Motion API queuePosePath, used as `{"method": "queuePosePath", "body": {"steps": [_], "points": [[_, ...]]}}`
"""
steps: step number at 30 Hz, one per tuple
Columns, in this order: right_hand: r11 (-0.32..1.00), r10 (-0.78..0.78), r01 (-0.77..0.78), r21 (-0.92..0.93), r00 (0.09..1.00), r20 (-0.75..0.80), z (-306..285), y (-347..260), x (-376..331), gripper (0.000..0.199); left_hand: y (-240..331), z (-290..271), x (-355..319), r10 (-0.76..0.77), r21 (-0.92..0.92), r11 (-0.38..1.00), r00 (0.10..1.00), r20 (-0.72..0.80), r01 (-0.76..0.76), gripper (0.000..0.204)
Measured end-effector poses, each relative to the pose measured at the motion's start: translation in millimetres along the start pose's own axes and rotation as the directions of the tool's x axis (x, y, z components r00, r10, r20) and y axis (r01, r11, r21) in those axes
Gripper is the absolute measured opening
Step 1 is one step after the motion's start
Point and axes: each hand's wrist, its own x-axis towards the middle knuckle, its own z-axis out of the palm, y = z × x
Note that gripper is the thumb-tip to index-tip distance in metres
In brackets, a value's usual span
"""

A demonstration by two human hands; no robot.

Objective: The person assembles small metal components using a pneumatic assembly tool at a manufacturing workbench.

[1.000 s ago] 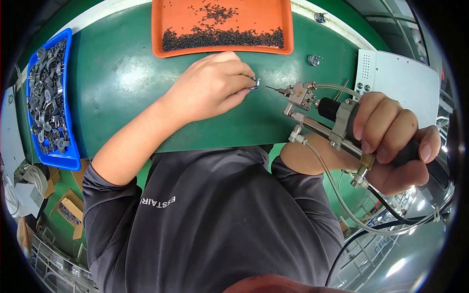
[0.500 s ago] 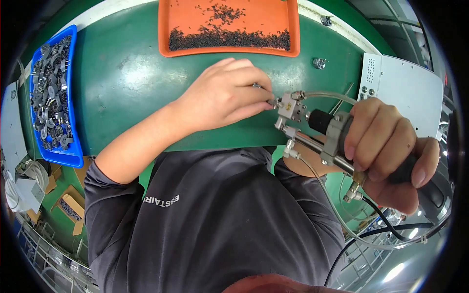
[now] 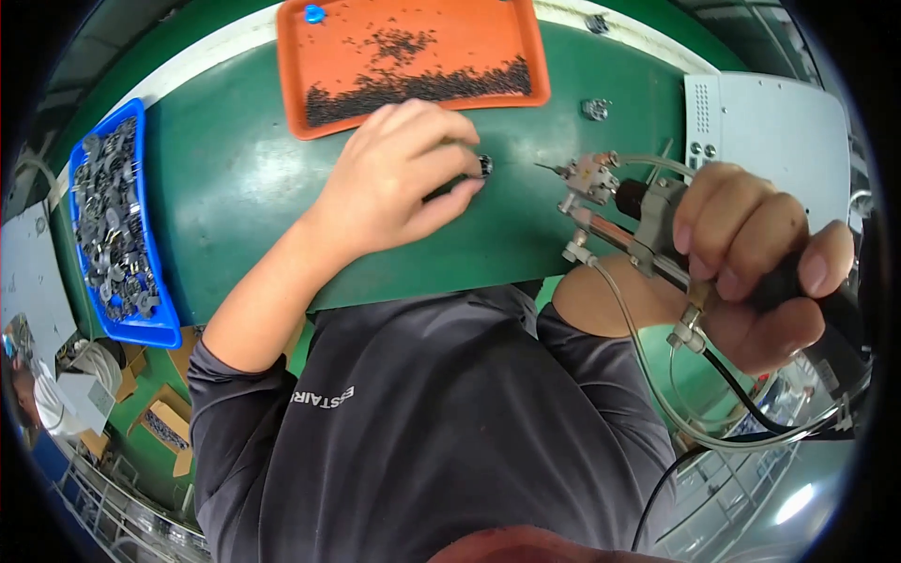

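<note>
My left hand (image 3: 404, 178) is over the green table, its fingers curled around a small dark round part (image 3: 485, 166) that shows only at the fingertips. My right hand (image 3: 755, 267) grips the dark handle of a dispensing valve (image 3: 593, 180), a metal-bodied tool with hoses attached. Its thin needle tip points left towards the small part, with a gap between them. Just beyond my left hand lies an orange tray (image 3: 296, 108), with many tiny black pieces (image 3: 413, 92) in it, heaped along its near side.
A blue bin (image 3: 169, 319) full of grey and black parts stands at the left. Two loose small parts (image 3: 594, 110) (image 3: 597, 23) lie at the far right, near a pale metal box (image 3: 779, 141). Looped hoses (image 3: 648, 375) trail from the tool. A small blue object (image 3: 314, 13) is in the tray.
The needle has come away from the part at my left hand, leaving a gap. My left hand has shifted left with its fingers a little looser. The whole view has also moved slightly.
</note>
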Motion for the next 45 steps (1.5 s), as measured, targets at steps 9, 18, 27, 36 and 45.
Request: {"method": "queuePosePath", "body": {"steps": [9,18,27,36,45], "points": [[0.997,-0.04,0.04,0.069,0.999,-0.006,-11.8,-1.9,-6.9,0.038,-5.4,21.1,-7.2,0.014,0.002,1.0,1.0,0.019,-0.014,0.023],[0.992,-0.041,0.044,0.115,0.999,-0.021,-9.7,-2.4,-9.6,0.039,-1.2,17.2,-7.1,-0.014,-0.059,0.998,1.0,0.004,0.014,0.019],[0.981,-0.017,0.018,0.192,1.0,-0.005,-7.2,12.0,-6.3,0.04,-3.9,20.1,-9.6,-0.001,-0.033,0.999,1.0,-0.023,0.001,0.019],[0.965,-0.136,0.136,0.225,0.991,-0.017,4.8,35.1,-14.7,0.039,-4.9,20.3,-8.7,-0.016,-0.071,0.997,1.0,-0.018,0.014,0.019],[0.984,-0.043,0.025,0.178,0.994,0.096,12.6,31.7,1.2,0.038,-6.7,22.6,-9.1,-0.018,-0.066,0.998,1.0,-0.009,0.017,0.018]]}}
